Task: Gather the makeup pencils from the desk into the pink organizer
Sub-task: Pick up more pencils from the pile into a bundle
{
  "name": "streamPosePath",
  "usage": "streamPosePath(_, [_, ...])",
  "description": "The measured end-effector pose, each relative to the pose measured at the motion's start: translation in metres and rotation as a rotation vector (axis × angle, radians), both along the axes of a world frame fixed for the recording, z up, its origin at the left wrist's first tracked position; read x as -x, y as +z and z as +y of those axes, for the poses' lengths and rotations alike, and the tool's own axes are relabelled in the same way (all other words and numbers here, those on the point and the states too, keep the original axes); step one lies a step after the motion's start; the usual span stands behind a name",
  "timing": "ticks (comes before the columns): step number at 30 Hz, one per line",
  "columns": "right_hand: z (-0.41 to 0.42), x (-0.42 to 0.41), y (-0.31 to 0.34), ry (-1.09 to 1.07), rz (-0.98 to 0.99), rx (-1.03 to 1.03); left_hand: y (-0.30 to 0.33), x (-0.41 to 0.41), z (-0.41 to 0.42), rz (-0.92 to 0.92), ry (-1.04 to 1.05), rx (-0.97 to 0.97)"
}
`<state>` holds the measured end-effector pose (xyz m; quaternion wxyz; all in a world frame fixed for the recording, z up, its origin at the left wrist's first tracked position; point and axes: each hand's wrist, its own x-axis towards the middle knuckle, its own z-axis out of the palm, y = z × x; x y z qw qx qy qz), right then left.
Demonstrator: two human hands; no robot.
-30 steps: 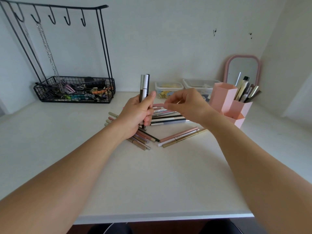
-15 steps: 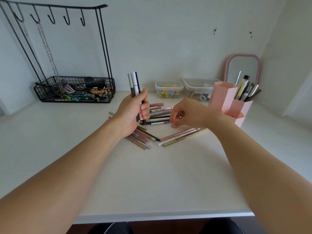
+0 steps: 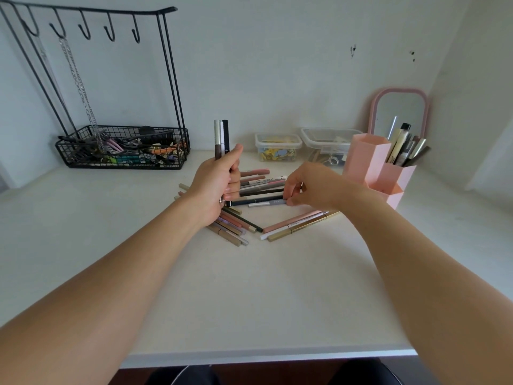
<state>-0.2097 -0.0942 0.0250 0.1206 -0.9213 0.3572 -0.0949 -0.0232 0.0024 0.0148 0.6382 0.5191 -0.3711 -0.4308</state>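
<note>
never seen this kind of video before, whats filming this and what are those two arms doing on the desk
There is no machine here. A camera worn on a person's head looks forward and down, so the two bare arms are that person's own. The left hand holds a few makeup pencils upright in a fist. The right hand pinches the end of a dark pencil lying on the white desk, among many loose pencils. The pink organizer at right already holds some. Behind stand a wire basket, two clear boxes and a pink mirror.

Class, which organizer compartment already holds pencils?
The right rear compartment of the pink organizer; the tall left one shows nothing sticking out.
</note>
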Motion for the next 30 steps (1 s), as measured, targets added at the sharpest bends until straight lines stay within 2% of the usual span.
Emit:
streamPosePath(3, [0.002,0.002,0.002,0.014,0.018,0.027,0.001,0.0,0.0,0.008,0.02,-0.013])
streamPosePath(5, [0.002,0.003,0.006,-0.009,-0.078,0.01,0.001,0.001,0.0,0.007,0.029,-0.01])
streamPosePath(8, [0.004,0.0,0.011,-0.052,-0.474,-0.26,0.001,0.004,0.002,-0.01,0.008,0.012])
streamPosePath(10, [0.012,-0.006,0.013,-0.001,-0.713,-0.471,0.002,0.006,0.003,-0.05,-0.021,0.028])
streamPosePath(13, [0.022,-0.014,0.012,0.077,-0.863,-0.621,0.001,0.01,0.004,-0.114,-0.075,0.048])
streamPosePath(21, [0.033,-0.027,0.002,0.114,-0.872,-0.654,-0.006,0.017,0.003,-0.366,-0.133,0.046])
streamPosePath(25, [0.027,-0.025,0.004,0.021,-0.927,-0.667,-0.005,0.015,0.003,-0.298,-0.139,0.047])
streamPosePath(26, [0.023,-0.023,0.005,-0.023,-0.931,-0.617,-0.004,0.014,0.003,-0.261,-0.133,0.042])
streamPosePath(28, [0.015,-0.016,0.006,-0.087,-0.846,-0.386,0.0,0.009,0.002,-0.159,-0.083,0.042])
streamPosePath(30, [0.009,-0.009,0.005,-0.059,-0.589,-0.11,0.002,0.004,0.001,-0.079,-0.024,0.03])
